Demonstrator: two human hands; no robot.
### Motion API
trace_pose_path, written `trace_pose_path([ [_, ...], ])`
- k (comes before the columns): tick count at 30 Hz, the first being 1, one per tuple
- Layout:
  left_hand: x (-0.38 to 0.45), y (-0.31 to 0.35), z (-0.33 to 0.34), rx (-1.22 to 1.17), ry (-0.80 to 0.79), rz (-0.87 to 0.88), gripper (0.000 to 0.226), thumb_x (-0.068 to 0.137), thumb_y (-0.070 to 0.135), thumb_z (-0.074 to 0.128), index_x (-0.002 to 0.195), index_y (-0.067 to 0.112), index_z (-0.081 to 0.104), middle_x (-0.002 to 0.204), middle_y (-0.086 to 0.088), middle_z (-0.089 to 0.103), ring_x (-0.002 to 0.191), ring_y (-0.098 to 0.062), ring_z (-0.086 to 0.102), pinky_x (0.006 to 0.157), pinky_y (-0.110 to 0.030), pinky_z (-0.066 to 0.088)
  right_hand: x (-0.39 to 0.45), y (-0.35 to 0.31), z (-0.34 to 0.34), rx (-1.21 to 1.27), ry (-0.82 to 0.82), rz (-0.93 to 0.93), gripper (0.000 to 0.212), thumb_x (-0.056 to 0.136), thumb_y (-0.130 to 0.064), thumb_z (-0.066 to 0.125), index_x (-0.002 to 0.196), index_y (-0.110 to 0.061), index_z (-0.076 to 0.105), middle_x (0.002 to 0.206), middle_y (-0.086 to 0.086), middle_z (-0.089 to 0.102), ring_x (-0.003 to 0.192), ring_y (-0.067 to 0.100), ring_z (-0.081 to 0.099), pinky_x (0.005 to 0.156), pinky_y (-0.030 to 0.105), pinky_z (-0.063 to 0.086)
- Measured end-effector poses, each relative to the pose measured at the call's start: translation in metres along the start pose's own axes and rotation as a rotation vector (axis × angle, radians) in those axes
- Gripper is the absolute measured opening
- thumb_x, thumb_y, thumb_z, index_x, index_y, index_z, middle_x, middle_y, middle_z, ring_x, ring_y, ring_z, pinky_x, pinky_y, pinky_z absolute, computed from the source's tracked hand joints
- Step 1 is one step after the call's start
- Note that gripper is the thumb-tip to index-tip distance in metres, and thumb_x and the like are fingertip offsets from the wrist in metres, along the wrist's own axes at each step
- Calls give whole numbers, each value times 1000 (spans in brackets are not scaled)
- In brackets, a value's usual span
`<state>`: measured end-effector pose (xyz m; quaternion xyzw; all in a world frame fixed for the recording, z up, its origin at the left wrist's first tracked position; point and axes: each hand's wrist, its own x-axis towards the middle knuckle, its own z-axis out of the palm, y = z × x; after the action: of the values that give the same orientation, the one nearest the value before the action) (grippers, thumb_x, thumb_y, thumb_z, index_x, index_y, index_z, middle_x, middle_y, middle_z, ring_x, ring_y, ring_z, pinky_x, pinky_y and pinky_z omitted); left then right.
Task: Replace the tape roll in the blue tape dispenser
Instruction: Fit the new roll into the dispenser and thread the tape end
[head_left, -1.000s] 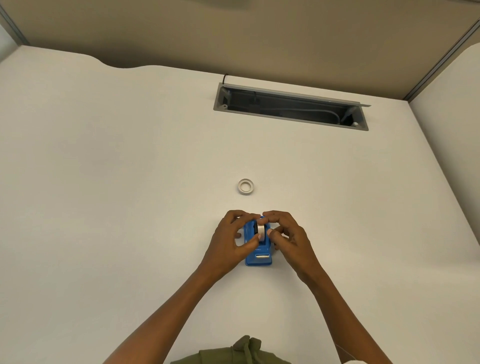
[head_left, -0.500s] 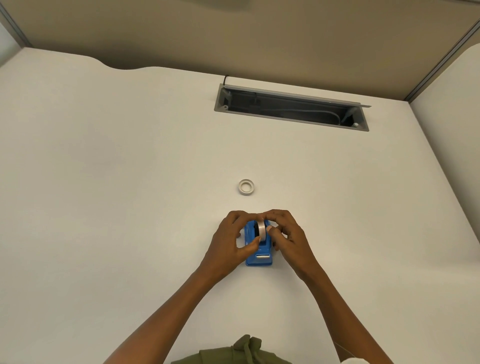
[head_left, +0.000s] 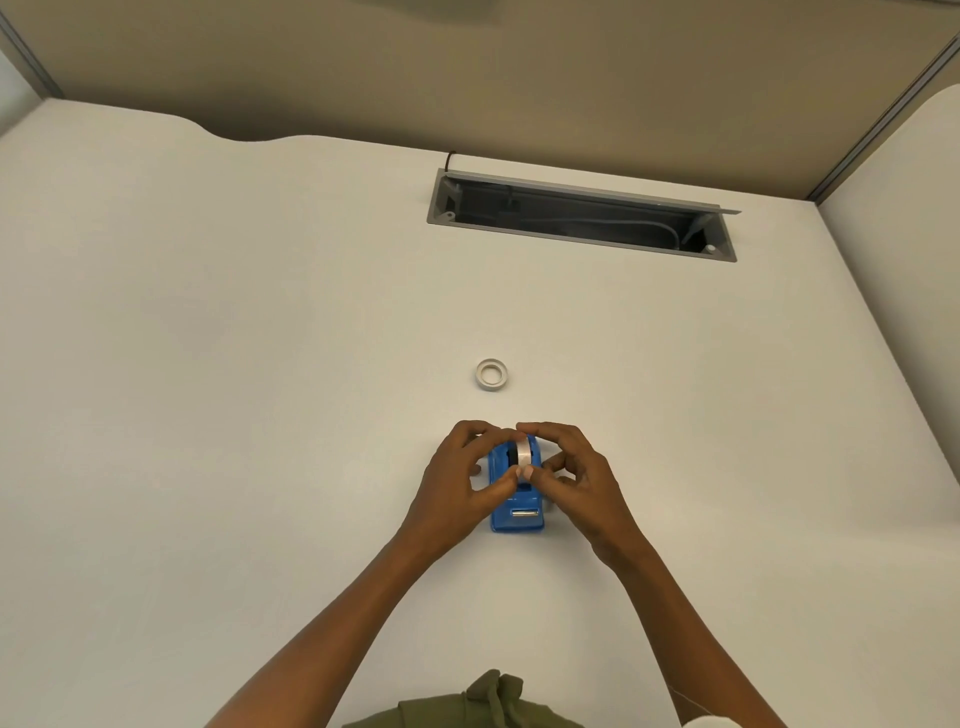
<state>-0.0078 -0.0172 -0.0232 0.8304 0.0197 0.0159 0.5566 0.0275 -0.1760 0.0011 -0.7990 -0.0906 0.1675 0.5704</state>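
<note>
The blue tape dispenser (head_left: 517, 514) stands on the white desk (head_left: 260, 415), its cutter end toward me. A white tape roll (head_left: 523, 453) stands on edge in its cradle. My left hand (head_left: 462, 478) wraps the dispenser's left side, thumb near the roll's front. My right hand (head_left: 569, 473) pinches the roll from the right, index finger over its top and thumb at its front. A second small white tape ring (head_left: 491, 373) lies flat on the desk just beyond the hands.
A grey open cable tray (head_left: 582, 221) is recessed in the desk at the back. A beige partition wall runs behind. An adjoining white desk (head_left: 914, 312) sits at the right. Olive clothing (head_left: 488, 706) shows at the bottom edge.
Both hands stay on the dispenser; the right fingers have shifted slightly on the roll, which looks a little higher in the cradle. The spare ring has not moved.
</note>
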Motion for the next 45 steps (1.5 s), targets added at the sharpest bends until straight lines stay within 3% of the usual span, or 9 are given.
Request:
trace_pose_path([
  [3, 0, 1, 0, -17, -4, -5, 34, 79, 36, 63, 109, 46, 51, 108, 14, 49, 102, -5, 52, 79, -18, 48, 2, 0, 0, -9, 11, -4, 37, 81, -13, 69, 115, -24, 61, 116, -11, 59, 76, 1, 56, 72, 17, 51],
  [9, 0, -1, 1, -29, 3, -11, 38, 81, 29, 66, 105, 53, 47, 107, 16, 48, 101, -7, 53, 79, -18, 48, 5, -2, 1, -5, 41, 27, 30, 81, -10, 67, 109, -18, 63, 113, 0, 61, 79, 12, 57, 73, 29, 53],
  [16, -3, 0, 3, -28, 20, -10, 43, 80, 37, 60, 109, 60, 39, 109, 26, 45, 104, -7, 53, 80, -19, 49, 9, -4, 2, 10, 55, 76, 27, 82, -8, 65, 107, -17, 62, 111, 2, 62, 85, 30, 60, 74, 39, 54],
  [24, -3, -1, 2, -4, -4, 4, 41, 81, 27, 65, 112, 48, 47, 114, 13, 49, 107, -9, 51, 84, -26, 51, 14, -7, 3, 63, 66, 120, 13, 84, -8, 61, 93, -18, 64, 105, 5, 65, 78, 17, 56, 69, 31, 46],
  [27, -3, -2, 2, 7, -9, -3, 38, 82, 25, 65, 112, 42, 51, 115, 9, 49, 107, -10, 51, 86, -27, 51, 16, -7, 3, 71, 68, 137, 9, 85, -13, 62, 89, -20, 66, 102, 4, 67, 78, 22, 57, 68, 31, 46],
  [30, -2, 0, 2, 12, 3, -9, 34, 84, 27, 64, 112, 41, 51, 112, 11, 48, 105, -8, 51, 85, -26, 51, 15, -7, 1, 107, 63, 142, 9, 86, -18, 63, 94, -19, 68, 104, 3, 67, 86, 27, 60, 66, 28, 48],
  [34, -1, -1, 2, 8, 14, -17, 31, 85, 28, 62, 116, 30, 55, 111, 10, 48, 105, -9, 52, 85, -27, 51, 10, -6, -4, 107, -18, 114, 18, 86, -16, 63, 103, -21, 66, 112, 1, 63, 85, 15, 59, 62, 18, 48],
  [38, -1, -1, 2, -11, 10, -8, 31, 85, 25, 62, 113, 36, 53, 111, 10, 48, 105, -9, 52, 84, -24, 50, 11, -6, -2, 79, -8, 120, 22, 82, -12, 66, 103, -19, 65, 112, 1, 64, 85, 17, 58, 70, 25, 47],
  [45, -1, -2, 2, -11, 4, -10, 35, 79, 34, 62, 109, 46, 48, 109, 16, 47, 104, -4, 51, 81, -21, 50, 16, -5, 3, 89, 55, 131, 16, 81, -12, 68, 95, -18, 67, 105, 6, 67, 76, 16, 58, 65, 24, 46],
])
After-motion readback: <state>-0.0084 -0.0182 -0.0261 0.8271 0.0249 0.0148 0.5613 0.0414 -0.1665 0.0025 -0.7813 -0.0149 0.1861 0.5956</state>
